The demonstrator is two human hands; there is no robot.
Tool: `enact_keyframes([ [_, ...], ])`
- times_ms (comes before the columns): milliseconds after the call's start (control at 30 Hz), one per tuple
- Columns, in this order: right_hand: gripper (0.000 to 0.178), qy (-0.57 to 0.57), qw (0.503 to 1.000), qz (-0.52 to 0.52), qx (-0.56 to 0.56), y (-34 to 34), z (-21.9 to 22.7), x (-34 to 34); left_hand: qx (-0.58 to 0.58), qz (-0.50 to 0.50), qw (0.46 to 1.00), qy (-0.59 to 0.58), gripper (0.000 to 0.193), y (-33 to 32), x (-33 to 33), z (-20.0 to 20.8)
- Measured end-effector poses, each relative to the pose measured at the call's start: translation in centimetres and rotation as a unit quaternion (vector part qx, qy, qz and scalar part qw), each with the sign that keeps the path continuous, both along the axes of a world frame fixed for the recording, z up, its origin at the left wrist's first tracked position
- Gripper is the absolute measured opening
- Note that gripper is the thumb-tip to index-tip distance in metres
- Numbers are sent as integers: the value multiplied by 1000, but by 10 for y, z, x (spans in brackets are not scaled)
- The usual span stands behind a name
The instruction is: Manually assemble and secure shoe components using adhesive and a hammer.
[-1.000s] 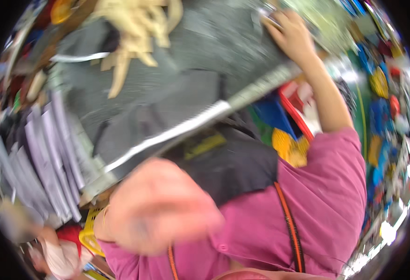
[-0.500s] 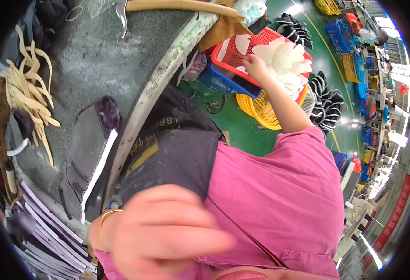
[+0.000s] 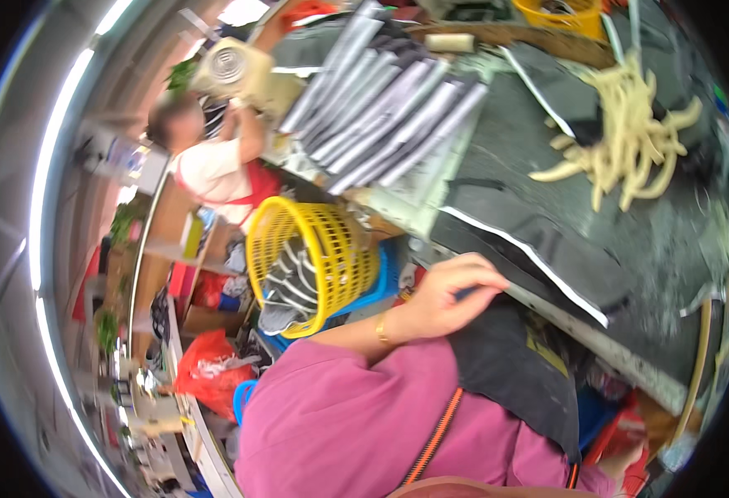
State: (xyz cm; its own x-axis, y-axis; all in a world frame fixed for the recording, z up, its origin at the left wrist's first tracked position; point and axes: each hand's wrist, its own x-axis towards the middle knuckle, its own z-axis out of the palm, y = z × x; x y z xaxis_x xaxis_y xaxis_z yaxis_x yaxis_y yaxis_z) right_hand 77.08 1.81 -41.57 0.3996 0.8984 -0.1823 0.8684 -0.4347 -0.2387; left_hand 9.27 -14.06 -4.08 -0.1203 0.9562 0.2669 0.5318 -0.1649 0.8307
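My left hand [image 3: 456, 299] hovers by the near edge of the dark worktable [image 3: 506, 158], thumb and fingertips brought together with nothing visible between them. Just beyond it, a flat dark grey piece [image 3: 539, 236] with a white strip along its edge lies on the table. At the lower right, my right arm [image 3: 623, 458] reaches to a red basket [image 3: 634, 423]. The fingers of that hand are too hidden and blurred to make out.
Cream curved strips [image 3: 622, 141] lie heaped on the table, with white-and-grey strips [image 3: 389, 108] at its far left. A yellow basket [image 3: 331, 266] of grey pieces stands beside my left arm. A hammer-like tool [image 3: 697, 357] lies at right. Another person [image 3: 223, 166] works at far left.
The view has swung round to the left, bringing the yellow basket and the other person into sight. My left hand now appears farther out, by the table edge; the red basket is mostly out of view.
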Motion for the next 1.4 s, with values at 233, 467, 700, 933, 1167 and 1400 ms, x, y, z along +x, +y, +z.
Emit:
enact_keyframes([
  [233, 39, 31, 994, -49, 92, -23, 70, -45, 146, -132, 929, 313, 40, 66, -16, -21],
  [467, 34, 160, 965, -64, 199, -61, 182, -149, 166, -78, 956, 231, 27, 74, -11, -64],
  [700, 29, 373, 895, 0, 245, -48, 269, -244, 178, -120, 969, 120, 42, 77, -33, -25],
  [933, 25, 686, 669, 252, 139, 1, 319, -456, 182, -146, 971, -48, 59, 73, -31, 18],
  [1167, 27, 682, 659, 313, 57, -10, 378, -497, 37, -184, 978, -95, 26, 53, -77, 9],
  [1400, 15, 468, 796, 379, -67, -7, 401, -450, 60, -259, 964, -21, 36, 63, -67, 3],
])
